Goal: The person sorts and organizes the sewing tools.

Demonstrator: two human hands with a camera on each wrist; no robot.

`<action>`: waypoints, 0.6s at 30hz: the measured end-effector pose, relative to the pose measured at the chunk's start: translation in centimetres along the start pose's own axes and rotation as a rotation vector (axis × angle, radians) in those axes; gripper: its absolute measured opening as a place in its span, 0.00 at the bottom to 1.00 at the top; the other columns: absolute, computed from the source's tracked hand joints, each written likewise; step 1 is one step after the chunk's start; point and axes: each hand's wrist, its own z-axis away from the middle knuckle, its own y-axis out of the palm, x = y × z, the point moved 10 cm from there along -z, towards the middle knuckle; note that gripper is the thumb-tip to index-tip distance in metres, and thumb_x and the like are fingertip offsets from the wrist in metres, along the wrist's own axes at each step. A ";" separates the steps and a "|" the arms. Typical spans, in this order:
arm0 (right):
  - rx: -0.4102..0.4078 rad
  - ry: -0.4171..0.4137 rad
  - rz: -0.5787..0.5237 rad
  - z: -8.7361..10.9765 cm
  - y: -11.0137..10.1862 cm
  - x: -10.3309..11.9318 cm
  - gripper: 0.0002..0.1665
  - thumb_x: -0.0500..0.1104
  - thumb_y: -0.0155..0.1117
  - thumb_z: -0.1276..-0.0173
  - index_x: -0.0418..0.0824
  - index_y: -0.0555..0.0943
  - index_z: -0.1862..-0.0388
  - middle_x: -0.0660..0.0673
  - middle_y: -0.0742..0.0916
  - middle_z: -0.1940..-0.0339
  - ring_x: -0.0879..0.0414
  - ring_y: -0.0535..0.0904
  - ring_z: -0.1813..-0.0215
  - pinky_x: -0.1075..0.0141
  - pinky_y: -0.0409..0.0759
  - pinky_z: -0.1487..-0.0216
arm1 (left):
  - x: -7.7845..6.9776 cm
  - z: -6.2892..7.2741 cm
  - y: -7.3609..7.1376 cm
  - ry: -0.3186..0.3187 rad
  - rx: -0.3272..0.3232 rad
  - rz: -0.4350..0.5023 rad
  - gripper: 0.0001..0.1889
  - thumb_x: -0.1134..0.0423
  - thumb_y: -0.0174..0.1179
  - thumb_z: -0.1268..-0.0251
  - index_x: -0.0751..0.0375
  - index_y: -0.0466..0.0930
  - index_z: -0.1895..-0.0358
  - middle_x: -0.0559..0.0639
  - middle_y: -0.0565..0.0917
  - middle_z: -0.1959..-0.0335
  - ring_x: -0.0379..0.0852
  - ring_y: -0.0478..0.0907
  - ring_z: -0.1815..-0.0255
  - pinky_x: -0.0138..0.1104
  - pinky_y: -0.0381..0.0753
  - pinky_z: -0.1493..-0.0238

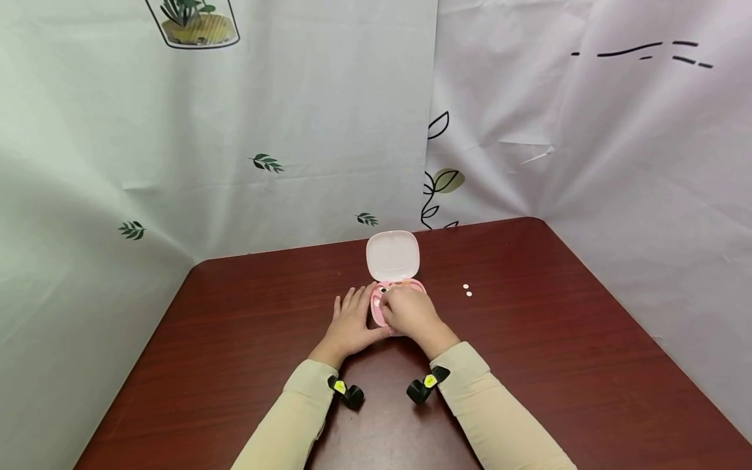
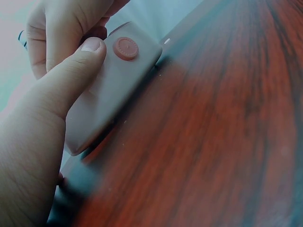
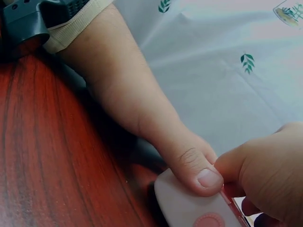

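Observation:
A small pink case point(image 1: 377, 315) stands on the table with its pale lid point(image 1: 393, 256) raised at the back. A round pink button point(image 2: 126, 48) marks its front wall. My left hand point(image 1: 349, 329) braces the near left of the case, fingers straight along its side. Its thumb point(image 3: 208, 178) presses the front wall beside the button. Over the case's interior is my right hand point(image 1: 409, 312), fingers curled and reaching in. Its fingertips are hidden, so I cannot tell what they hold. A dark round piece and some whitish bits show inside, too small to identify.
Two small white discs, a farther disc point(image 1: 465, 286) and a nearer disc point(image 1: 469, 294), lie right of the case. The dark red wooden table point(image 1: 546, 365) meets white printed cloth point(image 1: 329, 130) behind and at both sides.

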 end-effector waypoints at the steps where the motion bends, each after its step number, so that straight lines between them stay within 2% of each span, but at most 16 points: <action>1: -0.004 -0.002 0.000 0.0 0.0 0.1 0.07 0.38 0.67 0.36 0.47 0.89 0.72 0.51 0.89 0.68 0.52 0.86 0.59 0.55 0.82 0.55 | 0.0 0.0 0.0 -0.001 -0.001 -0.001 0.58 0.27 0.64 0.48 0.50 0.49 0.18 0.60 0.62 0.22 0.67 0.53 0.22 0.66 0.43 0.26; 10: -0.032 -0.008 0.014 0.0 -0.1 0.3 0.06 0.38 0.68 0.37 0.46 0.91 0.68 0.50 0.91 0.65 0.50 0.87 0.57 0.54 0.82 0.51 | 0.0 0.0 0.1 -0.006 0.004 -0.004 0.58 0.27 0.64 0.48 0.49 0.49 0.18 0.58 0.61 0.22 0.66 0.52 0.21 0.66 0.42 0.26; 18: -0.029 -0.020 0.010 -0.1 0.1 0.3 0.07 0.37 0.67 0.35 0.44 0.91 0.67 0.48 0.91 0.64 0.49 0.87 0.56 0.53 0.78 0.41 | 0.2 0.0 0.1 -0.015 0.017 0.005 0.58 0.27 0.63 0.47 0.48 0.48 0.18 0.61 0.61 0.22 0.66 0.51 0.21 0.66 0.42 0.26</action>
